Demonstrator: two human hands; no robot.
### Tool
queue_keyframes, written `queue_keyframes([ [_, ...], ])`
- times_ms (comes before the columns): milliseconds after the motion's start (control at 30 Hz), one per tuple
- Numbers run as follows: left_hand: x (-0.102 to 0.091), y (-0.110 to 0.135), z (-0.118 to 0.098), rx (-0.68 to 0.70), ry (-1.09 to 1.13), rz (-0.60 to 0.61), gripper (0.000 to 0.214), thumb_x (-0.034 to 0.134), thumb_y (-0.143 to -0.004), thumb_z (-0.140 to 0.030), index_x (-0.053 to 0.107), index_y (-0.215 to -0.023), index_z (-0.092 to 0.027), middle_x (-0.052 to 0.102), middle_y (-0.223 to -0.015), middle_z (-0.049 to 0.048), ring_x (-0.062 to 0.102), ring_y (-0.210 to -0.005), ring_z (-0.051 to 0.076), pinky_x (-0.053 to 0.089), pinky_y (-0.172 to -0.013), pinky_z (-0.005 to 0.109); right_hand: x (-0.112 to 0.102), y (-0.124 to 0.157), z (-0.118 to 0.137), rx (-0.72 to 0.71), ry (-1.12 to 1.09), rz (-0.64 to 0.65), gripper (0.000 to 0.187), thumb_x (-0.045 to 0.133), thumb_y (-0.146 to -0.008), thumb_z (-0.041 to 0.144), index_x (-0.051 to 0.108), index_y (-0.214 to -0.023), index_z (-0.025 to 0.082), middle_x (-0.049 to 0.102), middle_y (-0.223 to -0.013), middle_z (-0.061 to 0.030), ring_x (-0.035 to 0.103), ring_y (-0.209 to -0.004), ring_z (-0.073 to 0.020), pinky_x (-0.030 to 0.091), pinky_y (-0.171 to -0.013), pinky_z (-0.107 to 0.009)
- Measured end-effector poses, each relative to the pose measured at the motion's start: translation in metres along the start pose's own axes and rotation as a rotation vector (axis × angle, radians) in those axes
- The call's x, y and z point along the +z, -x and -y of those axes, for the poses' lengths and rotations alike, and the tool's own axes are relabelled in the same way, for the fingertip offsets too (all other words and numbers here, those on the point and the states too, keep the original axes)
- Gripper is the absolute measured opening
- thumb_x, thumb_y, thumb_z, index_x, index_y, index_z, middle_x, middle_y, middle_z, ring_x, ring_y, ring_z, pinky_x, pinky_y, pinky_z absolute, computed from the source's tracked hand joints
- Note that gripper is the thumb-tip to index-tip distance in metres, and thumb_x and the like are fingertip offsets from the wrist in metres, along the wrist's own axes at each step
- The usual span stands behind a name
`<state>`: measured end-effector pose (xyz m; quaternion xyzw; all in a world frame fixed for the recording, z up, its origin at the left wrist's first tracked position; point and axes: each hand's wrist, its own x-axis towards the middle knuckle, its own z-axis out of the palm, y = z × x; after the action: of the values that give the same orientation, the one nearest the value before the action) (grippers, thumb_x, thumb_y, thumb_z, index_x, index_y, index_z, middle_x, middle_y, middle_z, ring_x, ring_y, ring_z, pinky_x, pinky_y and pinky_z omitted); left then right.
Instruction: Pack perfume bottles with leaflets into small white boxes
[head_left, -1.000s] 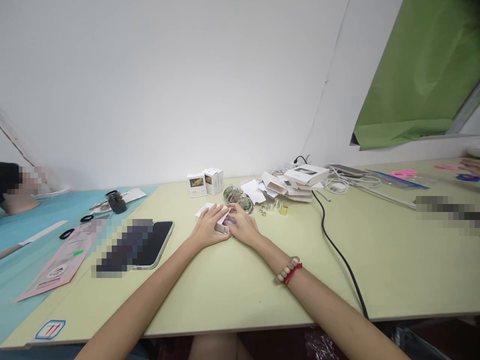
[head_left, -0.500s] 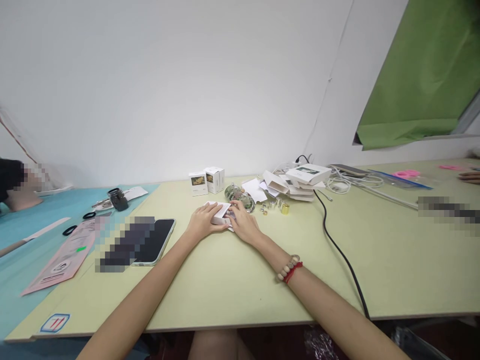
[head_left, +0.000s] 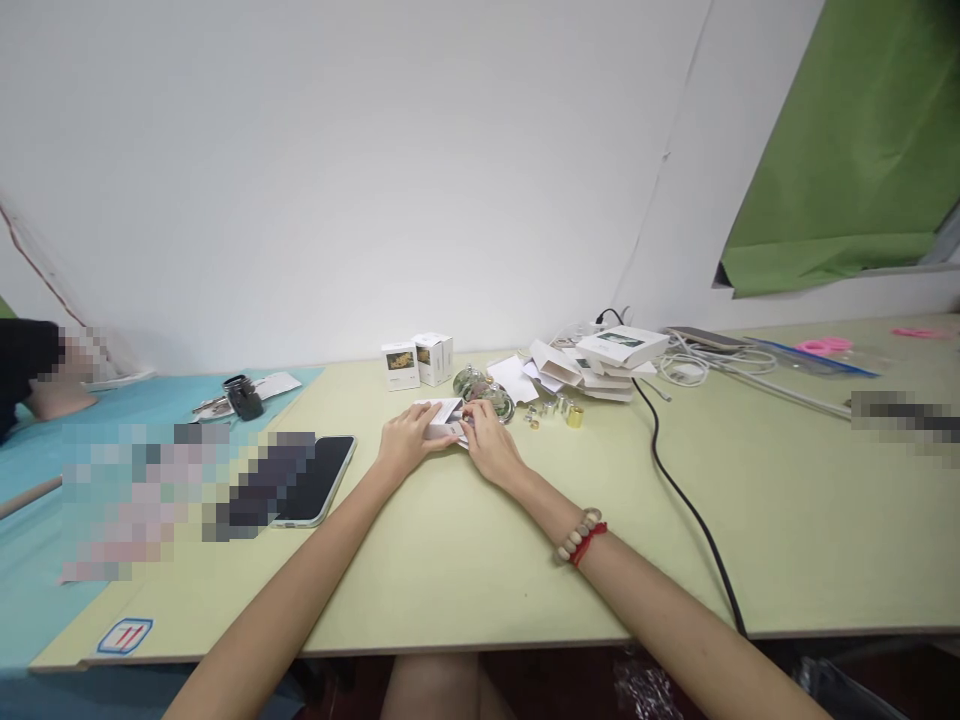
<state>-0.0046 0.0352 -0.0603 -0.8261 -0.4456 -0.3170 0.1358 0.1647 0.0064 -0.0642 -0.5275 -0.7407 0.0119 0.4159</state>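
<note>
- Holding a small white box [head_left: 445, 420] over the yellow-green table [head_left: 450, 580], the left hand [head_left: 409, 438] presses it between fingers laid across the top and a thumb along the near side.
- The right hand [head_left: 491, 442] curls its fingers at the box's right end; from where I stand, I can't tell whether they pinch its edge or merely touch it.
- Just behind the hands sit rounded, green-patterned objects [head_left: 487, 398]; farther back, to the left, printed boxes [head_left: 400, 366] stand near the wall [head_left: 420, 180].
- To the right, small gold and silver pieces [head_left: 574, 416] lie before some white cartons [head_left: 556, 362].
</note>
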Motion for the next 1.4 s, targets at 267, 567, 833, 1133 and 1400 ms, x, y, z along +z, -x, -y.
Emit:
queue_keyframes([
  [267, -0.005, 0.0, -0.001, 0.025, 0.13, -0.001, 0.063, 0.052, -0.073, -0.058, 0.041, -0.126, -0.025, 0.052, -0.123, 0.0052, 0.052, -0.109, 0.021, 0.043, -0.087, 0.031, -0.004, -0.001, 0.002, 0.014, 0.022, -0.035, 0.022, 0.032, -0.09, 0.025, 0.048, -0.104, 0.017, 0.059, -0.104, -0.0086, 0.049, -0.099, -0.0217, 0.033, -0.087, -0.038],
  [567, -0.002, 0.001, 0.003, 0.092, 0.097, 0.061, 0.061, 0.053, -0.075, -0.024, 0.033, -0.132, -0.023, 0.046, -0.131, 0.0061, 0.042, -0.121, 0.021, 0.033, -0.101, 0.036, 0.0, -0.003, -0.005, -0.042, -0.136, -0.061, 0.021, 0.033, -0.089, 0.026, 0.048, -0.102, 0.019, 0.062, -0.094, -0.0053, 0.055, -0.088, -0.0197, 0.032, -0.088, -0.037],
  [833, 0.0, 0.001, 0.006, 0.039, 0.032, 0.044, 0.069, 0.049, -0.07, -0.01, 0.03, -0.135, -0.026, 0.044, -0.133, 0.0036, 0.041, -0.121, 0.021, 0.033, -0.099, 0.035, -0.002, -0.005, -0.002, -0.007, -0.208, -0.098, 0.024, 0.034, -0.089, 0.029, 0.048, -0.105, 0.02, 0.063, -0.096, -0.0053, 0.056, -0.088, -0.0202, 0.032, -0.089, -0.04],
  [1133, 0.001, 0.002, 0.013, -0.148, 0.021, 0.013, 0.069, 0.045, -0.065, -0.005, 0.037, -0.13, -0.026, 0.048, -0.127, 0.0042, 0.046, -0.113, 0.021, 0.036, -0.094, 0.035, -0.004, -0.005, -0.001, 0.118, -0.455, -0.245, 0.031, 0.031, -0.089, 0.039, 0.044, -0.108, 0.019, 0.06, -0.099, -0.0095, 0.057, -0.09, -0.0219, 0.042, -0.079, -0.038],
  [1400, -0.002, 0.005, 0.011, -0.318, -0.055, -0.036, 0.068, 0.043, -0.063, -0.001, 0.04, -0.126, -0.025, 0.051, -0.12, 0.0061, 0.047, -0.11, 0.023, 0.034, -0.091, 0.035, 0.004, -0.006, -0.005, 0.24, -0.619, -0.293, 0.036, 0.034, -0.086, 0.046, 0.042, -0.11, 0.02, 0.059, -0.1, -0.0099, 0.059, -0.081, -0.0215, 0.048, -0.063, -0.035],
])
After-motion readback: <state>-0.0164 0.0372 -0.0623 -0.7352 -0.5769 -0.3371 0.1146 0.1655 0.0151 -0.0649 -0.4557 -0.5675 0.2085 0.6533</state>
